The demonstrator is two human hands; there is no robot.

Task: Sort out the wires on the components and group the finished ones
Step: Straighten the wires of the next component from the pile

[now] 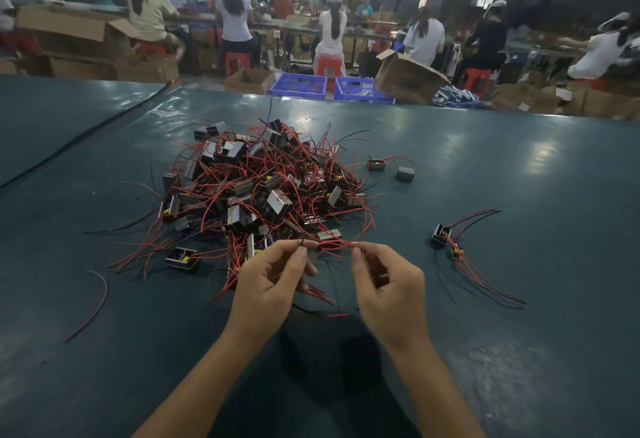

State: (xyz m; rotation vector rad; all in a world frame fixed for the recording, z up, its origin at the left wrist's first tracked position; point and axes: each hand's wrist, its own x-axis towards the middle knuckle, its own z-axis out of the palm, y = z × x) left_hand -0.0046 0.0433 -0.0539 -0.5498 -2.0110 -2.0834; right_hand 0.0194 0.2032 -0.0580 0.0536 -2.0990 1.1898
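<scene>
Left hand (266,285), right hand (388,287) on wire (333,243)

Where the red wires (332,245) lead is lost behind the left hand (266,285) and right hand (388,287). Forearms (194,385) run off the bottom edge; far workers (232,15) blur

Hands: two, left hand (266,285), right hand (388,292).
Pinched red wires (334,244) between fingers (300,257): several, number unclear.
Heap of wired components (256,188) beyond fingers: one, pieces too tangled to count.
Grouped components (441,235) right of fingers: seemingly two.
Farther beyond fingers, rightward: one lone wired component (376,164), one bare block (405,173).
Left of fingers: one loose red wire (93,302).
Far beyond fingers: two blue crates (298,85).
</scene>
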